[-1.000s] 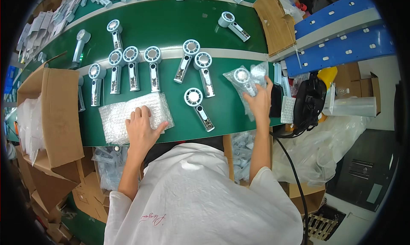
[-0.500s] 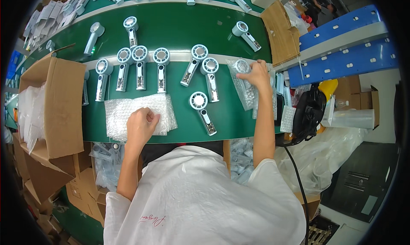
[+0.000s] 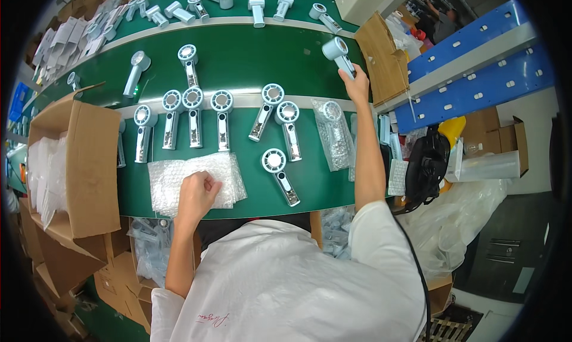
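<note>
Now I see the right hand (image 3: 358,87) gripping 1 pale-blue fan (image 3: 340,55) by its handle, above the green worktop (image 3: 268,50); holding low keeps the round head clear. The left hand (image 3: 198,194) curls over bubble wrap (image 3: 176,176); fingertips hidden, I can't tell if it's pinching any.

Slanting red cursive script (image 3: 213,319), one short line, stands on the front of the white short-sleeved cloth shirt (image 3: 292,276), its looping letters too small to make out surely; no other lettering or number is readable
</note>
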A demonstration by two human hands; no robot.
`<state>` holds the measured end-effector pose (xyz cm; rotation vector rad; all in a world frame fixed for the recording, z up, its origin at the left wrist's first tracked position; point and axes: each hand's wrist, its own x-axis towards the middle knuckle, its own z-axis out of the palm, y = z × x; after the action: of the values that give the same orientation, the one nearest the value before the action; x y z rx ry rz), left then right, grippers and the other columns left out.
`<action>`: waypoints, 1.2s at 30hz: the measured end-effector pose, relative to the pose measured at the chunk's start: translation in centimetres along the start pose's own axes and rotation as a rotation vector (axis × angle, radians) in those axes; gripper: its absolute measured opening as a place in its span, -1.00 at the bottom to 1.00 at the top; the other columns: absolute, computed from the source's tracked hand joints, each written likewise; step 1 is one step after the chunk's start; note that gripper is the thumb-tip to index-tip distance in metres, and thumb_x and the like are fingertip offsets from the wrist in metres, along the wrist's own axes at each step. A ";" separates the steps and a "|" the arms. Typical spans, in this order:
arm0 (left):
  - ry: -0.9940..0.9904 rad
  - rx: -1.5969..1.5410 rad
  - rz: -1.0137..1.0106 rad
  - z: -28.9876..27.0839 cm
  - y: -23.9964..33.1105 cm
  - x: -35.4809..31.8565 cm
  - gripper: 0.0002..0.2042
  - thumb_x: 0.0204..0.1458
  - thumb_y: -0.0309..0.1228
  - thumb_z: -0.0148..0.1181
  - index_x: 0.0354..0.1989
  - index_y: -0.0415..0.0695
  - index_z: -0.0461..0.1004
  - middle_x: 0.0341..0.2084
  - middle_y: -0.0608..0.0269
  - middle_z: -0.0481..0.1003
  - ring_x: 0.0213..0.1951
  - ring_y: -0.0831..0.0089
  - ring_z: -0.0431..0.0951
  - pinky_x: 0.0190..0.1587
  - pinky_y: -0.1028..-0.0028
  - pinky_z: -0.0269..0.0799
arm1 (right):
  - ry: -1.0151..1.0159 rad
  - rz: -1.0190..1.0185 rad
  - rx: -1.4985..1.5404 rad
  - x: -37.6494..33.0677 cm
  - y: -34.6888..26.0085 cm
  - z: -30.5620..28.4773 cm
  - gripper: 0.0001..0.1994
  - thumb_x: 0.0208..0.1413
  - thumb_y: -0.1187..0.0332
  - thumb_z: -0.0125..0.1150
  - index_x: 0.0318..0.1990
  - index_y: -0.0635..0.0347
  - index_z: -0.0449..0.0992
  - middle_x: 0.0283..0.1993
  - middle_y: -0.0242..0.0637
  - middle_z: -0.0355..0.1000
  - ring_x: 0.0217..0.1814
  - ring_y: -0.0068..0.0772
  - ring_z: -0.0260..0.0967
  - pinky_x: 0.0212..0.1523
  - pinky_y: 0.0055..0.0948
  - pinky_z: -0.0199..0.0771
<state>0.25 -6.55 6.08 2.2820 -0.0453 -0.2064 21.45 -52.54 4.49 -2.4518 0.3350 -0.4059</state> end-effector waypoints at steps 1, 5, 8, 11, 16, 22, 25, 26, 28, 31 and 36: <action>0.009 0.018 0.007 -0.1 0.0 -0.1 -0.84 -0.08 -0.50 0.28 -0.59 -0.31 0.48 -0.71 0.16 0.41 -0.65 0.27 0.32 -0.49 0.36 0.32 | 0.000 -0.057 0.139 -1.6 -1.6 -0.9 -0.51 0.08 0.33 0.33 0.15 0.35 0.41 -0.07 -0.08 0.50 -0.13 -0.21 0.47 -0.06 -0.30 0.48; 0.013 0.077 0.039 0.0 -0.1 -0.3 -0.85 -0.08 -0.52 0.27 -0.58 -0.30 0.46 -0.70 0.16 0.40 -0.64 0.25 0.32 -0.48 0.34 0.31 | -0.005 -0.243 0.590 -10.2 -8.1 -5.2 -0.52 0.13 0.45 0.27 0.20 0.38 0.34 -0.15 -0.14 0.51 -0.21 -0.41 0.41 -0.19 -0.43 0.46; 0.047 0.147 0.059 0.1 -0.2 -0.4 -0.85 -0.09 -0.52 0.27 -0.57 -0.28 0.44 -0.67 0.17 0.40 -0.62 0.22 0.31 -0.46 0.32 0.30 | -0.490 -0.149 1.519 -17.4 -9.8 -5.6 -0.52 0.31 0.21 0.05 0.25 0.35 0.23 -0.23 -0.11 0.44 -0.69 -0.56 0.26 -0.73 -0.64 0.24; 0.034 0.156 0.055 0.0 0.0 -0.4 -0.85 -0.08 -0.51 0.27 -0.56 -0.28 0.42 -0.66 0.16 0.40 -0.61 0.20 0.32 -0.45 0.31 0.30 | -1.143 0.195 2.360 -23.1 -11.9 -5.0 -0.43 0.31 0.14 -0.04 0.33 0.36 0.14 -0.43 -0.15 0.36 -0.78 -0.63 0.22 -0.86 -0.75 0.11; 0.030 0.148 0.089 0.3 -0.5 -0.3 -0.84 -0.07 -0.50 0.27 -0.54 -0.27 0.39 -0.64 0.14 0.41 -0.59 0.15 0.33 -0.43 0.28 0.30 | -1.696 0.327 2.774 -27.5 -13.8 -1.5 -0.47 0.29 0.21 -0.04 0.30 0.38 0.18 -0.49 -0.20 0.35 -0.80 -0.69 0.18 -0.88 -0.77 0.17; 0.028 0.082 0.152 0.6 -1.8 -0.5 -0.84 -0.05 -0.51 0.25 -0.53 -0.27 0.38 -0.61 0.09 0.42 -0.56 0.10 0.34 -0.40 0.24 0.30 | -1.780 0.479 2.871 -28.9 -15.6 0.0 -0.50 0.30 0.25 -0.05 0.29 0.37 0.19 -0.44 -0.15 0.37 -0.81 -0.69 0.14 -0.88 -0.77 0.16; 0.029 0.057 0.148 0.4 -1.7 -0.7 -0.84 -0.03 -0.51 0.22 -0.53 -0.28 0.37 -0.59 0.06 0.42 -0.55 0.08 0.34 -0.38 0.23 0.30 | -1.572 0.614 2.708 -29.0 -16.0 -0.3 -0.50 0.29 0.28 0.00 0.31 0.34 0.19 -0.32 -0.09 0.41 -0.77 -0.60 0.18 -0.77 -0.75 0.22; 0.040 0.068 0.115 0.4 -1.7 -0.9 -0.84 -0.03 -0.51 0.22 -0.53 -0.28 0.37 -0.59 0.06 0.42 -0.55 0.08 0.34 -0.38 0.23 0.30 | -1.601 0.652 2.714 -29.1 -15.8 -0.7 -0.50 0.29 0.28 0.00 0.31 0.34 0.19 -0.32 -0.09 0.41 -0.77 -0.60 0.18 -0.77 -0.75 0.22; 0.089 -0.024 0.174 0.5 -2.3 -0.7 -0.86 0.00 -0.50 0.20 -0.50 -0.30 0.40 -0.59 0.07 0.42 -0.55 0.11 0.33 -0.38 0.26 0.30 | -0.949 0.191 1.459 -29.2 -15.7 -0.6 -0.43 0.23 0.31 0.16 0.36 0.22 0.17 -0.18 -0.06 0.45 -0.51 -0.43 0.43 -0.63 -0.62 0.33; 0.006 -0.059 0.091 -0.2 -2.9 -0.2 -0.87 0.04 -0.48 0.18 -0.45 -0.30 0.45 -0.60 0.14 0.41 -0.56 0.25 0.30 -0.39 0.35 0.30 | -0.715 -0.127 1.053 -31.5 -16.0 3.2 -0.42 0.21 0.37 0.17 0.36 0.26 0.17 -0.13 -0.10 0.43 -0.45 -0.40 0.41 -0.55 -0.54 0.34; -0.114 -0.446 -0.066 -1.6 -4.7 0.3 -0.82 0.13 -0.42 0.15 -0.46 -0.27 0.45 -0.61 0.29 0.37 -0.53 0.50 0.25 -0.41 0.51 0.23 | -0.424 -0.451 0.552 -34.1 -15.0 6.9 -0.42 0.16 0.47 0.18 0.35 0.27 0.22 -0.04 -0.17 0.39 -0.37 -0.37 0.37 -0.47 -0.43 0.35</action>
<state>0.62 -2.27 3.61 1.8270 0.0159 -0.3449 -5.30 -25.95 1.49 -1.9748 -0.4609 -0.1239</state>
